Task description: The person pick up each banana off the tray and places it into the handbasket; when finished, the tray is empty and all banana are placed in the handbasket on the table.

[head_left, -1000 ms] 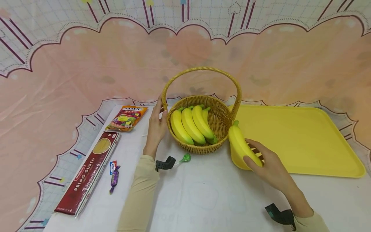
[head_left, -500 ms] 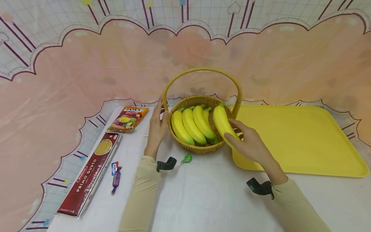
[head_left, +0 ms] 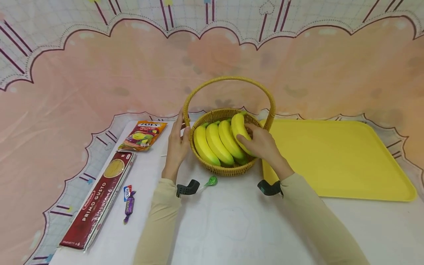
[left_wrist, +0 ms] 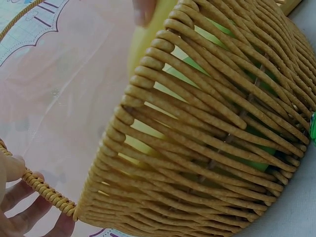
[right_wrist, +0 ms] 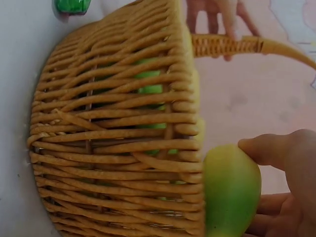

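Note:
A wicker basket (head_left: 225, 171) with a tall handle stands mid-table, several bananas (head_left: 216, 141) lying side by side in it. At its left side, my left hand (head_left: 176, 147) holds the lower end of the basket handle (left_wrist: 52, 197), thumb on one side and fingers on the other. My right hand (head_left: 263, 143) grips another banana (head_left: 241, 133) between thumb and fingers, over the basket's right part beside the rest. In the right wrist view this banana's green-tinged end (right_wrist: 231, 190) shows just above the rim. Whether its underside touches the others is hidden.
A yellow tray (head_left: 338, 158) lies to the right, partly behind the basket. On the left are an orange candy bag (head_left: 142, 136), a red spaghetti pack (head_left: 99, 200), and small wrapped candies (head_left: 129, 206). A green lollipop (head_left: 212, 180) lies before the basket.
My right hand has carried the banana leftward from above the tray's edge, over the basket rim, to beside the other bananas. My left hand has stayed at the handle.

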`<action>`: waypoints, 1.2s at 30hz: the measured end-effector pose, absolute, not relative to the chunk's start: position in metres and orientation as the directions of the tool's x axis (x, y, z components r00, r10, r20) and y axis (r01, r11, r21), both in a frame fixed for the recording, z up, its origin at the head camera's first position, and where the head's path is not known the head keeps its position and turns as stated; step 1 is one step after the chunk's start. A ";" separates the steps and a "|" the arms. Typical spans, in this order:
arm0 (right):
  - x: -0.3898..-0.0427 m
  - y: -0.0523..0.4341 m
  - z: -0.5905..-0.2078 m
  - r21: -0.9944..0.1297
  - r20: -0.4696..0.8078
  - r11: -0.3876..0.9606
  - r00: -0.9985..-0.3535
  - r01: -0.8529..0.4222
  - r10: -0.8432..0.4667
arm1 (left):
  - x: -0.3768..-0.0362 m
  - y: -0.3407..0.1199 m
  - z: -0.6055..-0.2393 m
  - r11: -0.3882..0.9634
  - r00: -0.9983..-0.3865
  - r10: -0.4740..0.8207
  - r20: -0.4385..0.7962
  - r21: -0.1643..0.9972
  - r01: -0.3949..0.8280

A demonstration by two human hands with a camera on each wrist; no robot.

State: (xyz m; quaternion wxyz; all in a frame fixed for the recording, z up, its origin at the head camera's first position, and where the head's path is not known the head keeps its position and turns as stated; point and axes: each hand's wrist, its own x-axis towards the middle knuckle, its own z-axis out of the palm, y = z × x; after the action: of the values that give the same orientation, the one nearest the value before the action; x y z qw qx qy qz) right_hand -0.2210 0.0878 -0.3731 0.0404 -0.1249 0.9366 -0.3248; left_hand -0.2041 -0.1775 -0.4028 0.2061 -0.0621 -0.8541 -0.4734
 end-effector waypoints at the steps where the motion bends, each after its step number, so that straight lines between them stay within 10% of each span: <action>1: -0.223 0.087 -0.374 -0.613 -0.009 0.764 -0.965 -0.202 -0.263 | -0.204 -0.177 -0.403 0.545 -0.909 -0.085 0.408 0.783 0.301; 15: -0.233 0.091 -0.380 -0.593 -0.145 0.781 -0.929 -0.193 -0.340 | -0.209 -0.174 -0.404 0.536 -0.898 -0.082 0.432 0.779 0.325; 27: -0.202 0.136 -0.390 -0.696 0.187 0.610 -0.916 -0.379 -0.356 | -0.202 -0.179 -0.404 0.559 -0.938 -0.013 0.347 0.780 0.280; 36: -0.175 0.223 -0.407 -0.502 0.155 0.783 -0.929 -0.367 -0.337 | -0.181 -0.192 -0.401 0.727 -0.954 0.038 0.298 0.647 0.231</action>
State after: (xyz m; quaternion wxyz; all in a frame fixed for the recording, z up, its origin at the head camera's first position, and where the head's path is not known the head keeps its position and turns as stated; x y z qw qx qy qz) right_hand -0.1746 0.2229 -0.4069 -0.0283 -0.1866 0.9438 -0.2713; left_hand -0.1814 -0.1919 -0.4005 0.1333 -0.0731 -0.9196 -0.3621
